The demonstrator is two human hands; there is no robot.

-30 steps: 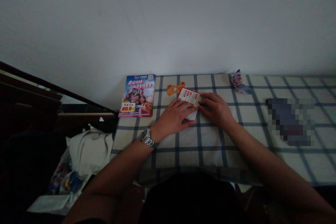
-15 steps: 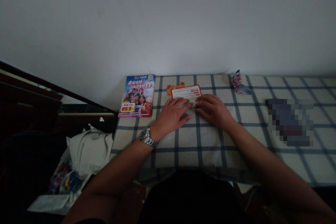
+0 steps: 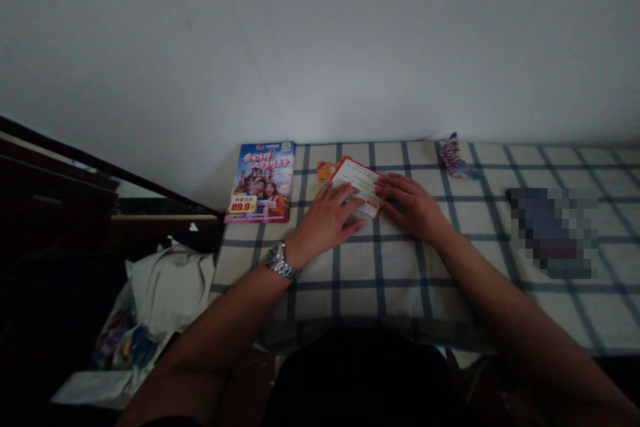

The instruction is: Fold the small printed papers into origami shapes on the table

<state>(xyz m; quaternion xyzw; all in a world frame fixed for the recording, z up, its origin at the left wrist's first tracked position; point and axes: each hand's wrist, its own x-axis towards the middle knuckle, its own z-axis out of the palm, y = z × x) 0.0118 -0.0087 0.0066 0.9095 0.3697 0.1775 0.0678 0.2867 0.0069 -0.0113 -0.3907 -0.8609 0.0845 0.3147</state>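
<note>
A small white card with a red border and lines of print [image 3: 359, 180] lies slanted on the checked cloth, between my two hands. My left hand [image 3: 330, 217] rests palm down at its lower left, with spread fingers overlapping the card and the thumb apart. A metal watch [image 3: 281, 260] is on that wrist. My right hand [image 3: 413, 207] is at the card's right corner, its fingers stretched out and touching the edge. From behind the card's upper left peeks an orange cartoon bear cutout [image 3: 327, 170], partly covered.
A stack of colourful flyers [image 3: 263, 183] lies at the table's left end. Toward the back right stands a crumpled printed paper [image 3: 453, 157], and a blurred dark object [image 3: 545, 227] lies farther right. White bags [image 3: 173, 280] sit below on the left. A wall rises behind the checked tablecloth [image 3: 330, 287].
The card has turned clockwise, its right side now lower and its print slanting. My right hand has shifted slightly with its corner; my left hand has stayed nearly in place.
</note>
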